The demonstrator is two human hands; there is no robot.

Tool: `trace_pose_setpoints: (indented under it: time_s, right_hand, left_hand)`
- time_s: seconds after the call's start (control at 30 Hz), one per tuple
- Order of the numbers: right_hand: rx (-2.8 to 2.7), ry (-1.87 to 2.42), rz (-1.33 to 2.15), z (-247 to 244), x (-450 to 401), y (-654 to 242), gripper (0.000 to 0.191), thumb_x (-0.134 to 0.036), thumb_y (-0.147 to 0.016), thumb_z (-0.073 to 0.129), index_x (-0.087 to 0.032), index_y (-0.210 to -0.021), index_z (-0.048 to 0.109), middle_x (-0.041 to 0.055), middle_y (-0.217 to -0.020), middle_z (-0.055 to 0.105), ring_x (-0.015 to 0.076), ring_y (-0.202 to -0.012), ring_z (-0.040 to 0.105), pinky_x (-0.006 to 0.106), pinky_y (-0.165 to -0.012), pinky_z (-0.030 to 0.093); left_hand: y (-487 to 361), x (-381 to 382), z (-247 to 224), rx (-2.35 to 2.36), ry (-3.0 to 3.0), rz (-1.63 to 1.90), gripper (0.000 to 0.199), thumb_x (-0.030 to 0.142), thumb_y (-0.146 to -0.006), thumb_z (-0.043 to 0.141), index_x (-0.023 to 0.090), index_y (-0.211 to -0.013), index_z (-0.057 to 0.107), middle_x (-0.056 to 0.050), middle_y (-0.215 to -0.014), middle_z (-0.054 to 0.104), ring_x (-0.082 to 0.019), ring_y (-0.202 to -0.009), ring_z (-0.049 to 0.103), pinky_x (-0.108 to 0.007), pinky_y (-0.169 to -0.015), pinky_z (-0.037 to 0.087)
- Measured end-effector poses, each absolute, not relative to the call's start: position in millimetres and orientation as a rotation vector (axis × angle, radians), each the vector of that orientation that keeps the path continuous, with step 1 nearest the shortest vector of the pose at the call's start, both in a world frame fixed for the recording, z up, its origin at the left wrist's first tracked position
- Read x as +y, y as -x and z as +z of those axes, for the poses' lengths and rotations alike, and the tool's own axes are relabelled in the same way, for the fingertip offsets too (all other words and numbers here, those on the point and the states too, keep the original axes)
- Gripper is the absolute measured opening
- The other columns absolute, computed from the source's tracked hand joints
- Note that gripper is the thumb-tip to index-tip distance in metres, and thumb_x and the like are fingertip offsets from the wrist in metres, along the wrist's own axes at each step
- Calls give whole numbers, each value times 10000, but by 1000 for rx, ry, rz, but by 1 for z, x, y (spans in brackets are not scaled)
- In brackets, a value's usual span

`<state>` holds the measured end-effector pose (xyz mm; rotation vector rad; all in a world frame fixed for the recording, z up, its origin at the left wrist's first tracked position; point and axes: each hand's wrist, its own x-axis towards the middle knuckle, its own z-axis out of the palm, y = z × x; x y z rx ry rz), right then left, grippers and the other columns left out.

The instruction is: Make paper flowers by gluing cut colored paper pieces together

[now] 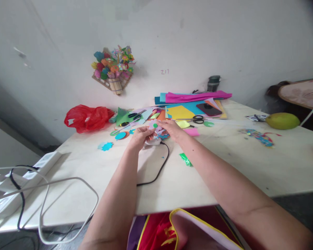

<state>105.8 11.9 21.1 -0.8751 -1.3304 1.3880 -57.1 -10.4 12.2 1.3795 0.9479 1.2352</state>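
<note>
Near the middle of the table, a pale lilac paper flower (152, 124) with a green round centre is held between my two hands. My left hand (142, 136) pinches its lower left edge with thumb and fingers. On the other side, my right hand (170, 127) grips its right edge. Just below the flower sits a white device (152, 142) with a black cable (165, 163) running toward me; my hands partly hide it. Blue flower cut-outs (163, 136) show beneath my right hand. Left of my hands lie blue paper discs (120, 135) and a blue scalloped cut-out (107, 146).
Coloured sheets (181, 112), black-handled scissors (198, 119) and a phone (209, 109) lie at the back. A red plastic bag (87, 118) sits back left, a power strip (45, 163) front left. Toward the right are a mango (283, 121) and a green wrapper (185, 159).
</note>
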Motion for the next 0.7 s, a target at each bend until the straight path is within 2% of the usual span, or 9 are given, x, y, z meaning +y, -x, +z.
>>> trace_pose_setpoints:
  time_s: [0.07, 0.23, 0.43, 0.7]
  right_hand:
    - [-1310, 845, 1418, 21, 12, -106, 433, -562, -594, 740, -151, -676, 632, 7, -596, 612, 109, -549, 542, 217, -467, 392]
    - [-1314, 857, 1366, 20, 13, -106, 385, -444, -507, 823, -149, -627, 607, -10, -569, 598, 94, -530, 521, 210, -475, 389]
    - [-1284, 897, 1345, 19, 15, -104, 361, -409, -501, 829, -160, -575, 578, -20, -532, 582, 87, -481, 484, 229, -480, 399]
    - [-1246, 843, 1434, 20, 13, -104, 360, -469, -597, 780, -144, -671, 644, 4, -582, 603, 101, -534, 518, 216, -446, 374]
  left_hand:
    - [57, -10, 12, 939, -1377, 1243, 294, 379, -623, 791, 130, -583, 639, -44, -564, 630, -55, -401, 455, -192, -392, 284]
    - [54, -12, 13, 941, -1358, 1249, 301, 383, -604, 799, 126, -585, 643, -47, -557, 626, -58, -400, 453, -192, -383, 279]
    - [51, -13, 12, 954, -1338, 1240, 336, 401, -574, 812, 107, -572, 650, -56, -536, 616, -56, -387, 446, -192, -376, 287]
    - [53, -11, 11, 955, -1353, 1232, 312, 380, -619, 785, 99, -604, 652, -43, -522, 606, -56, -398, 461, -181, -384, 297]
